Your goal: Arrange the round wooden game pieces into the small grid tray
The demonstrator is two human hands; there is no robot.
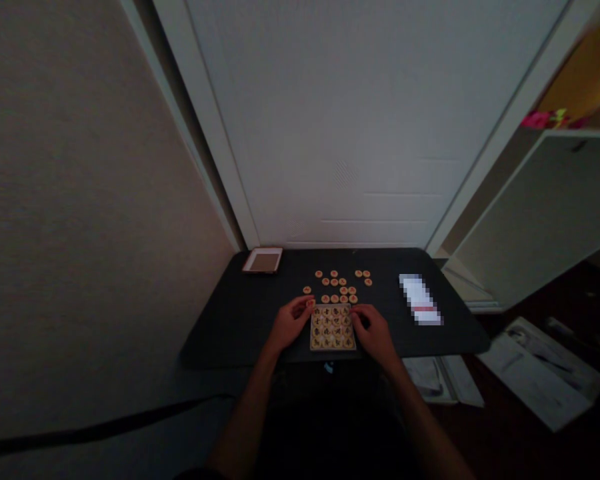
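A square tray packed with round tan wooden discs sits on a matte black table. The left hand and right hand flank it, fingers curled; I cannot tell whether they grip anything.

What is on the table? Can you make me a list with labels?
Table: dark tabletop
Tray: square, filled with rows of round wooden game pieces
Left hand: at the tray's left edge
Right hand: at its right edge
Loose pieces: scattered beyond the tray
Shallow box: far left corner
Blurred white item: right side
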